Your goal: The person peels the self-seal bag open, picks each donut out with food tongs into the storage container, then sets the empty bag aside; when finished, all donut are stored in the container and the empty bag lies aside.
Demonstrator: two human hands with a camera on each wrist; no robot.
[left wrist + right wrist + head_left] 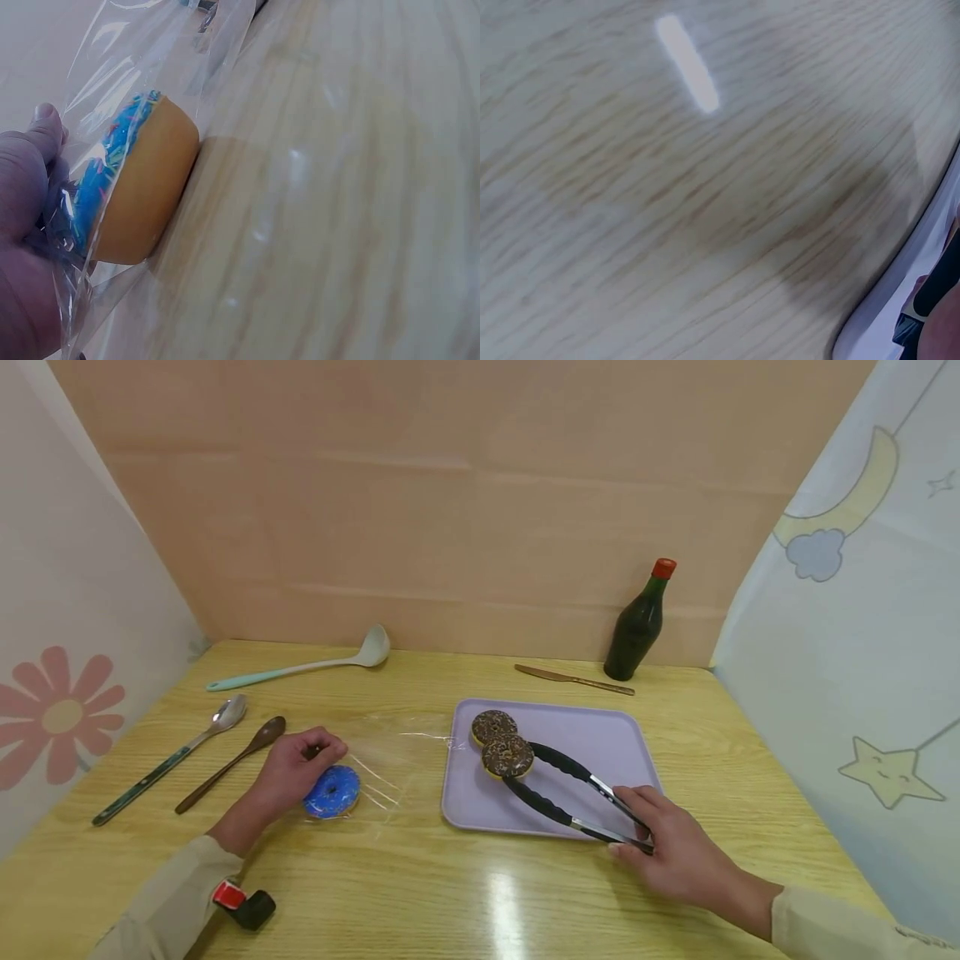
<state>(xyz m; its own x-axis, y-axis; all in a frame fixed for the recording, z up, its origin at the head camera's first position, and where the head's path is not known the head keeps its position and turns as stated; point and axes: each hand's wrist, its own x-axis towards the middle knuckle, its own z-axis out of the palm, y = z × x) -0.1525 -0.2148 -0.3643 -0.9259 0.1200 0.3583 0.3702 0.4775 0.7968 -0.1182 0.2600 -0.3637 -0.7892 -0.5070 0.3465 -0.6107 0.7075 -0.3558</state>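
Where glossy plastic film (378,781) crinkles left of the tray (600,735), the left hand (288,767) pinches it. The right hand (671,845) grips tongs (540,802).

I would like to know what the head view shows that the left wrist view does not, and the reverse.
Only the head view: the lilac tray, two chocolate doughnuts, the tongs in the right hand and the dark bottle.
Only the left wrist view: the tan side of the blue doughnut almost in full; the head view gives only a sliver.
Both: the left hand, that doughnut, the clear plastic and the wooden table.
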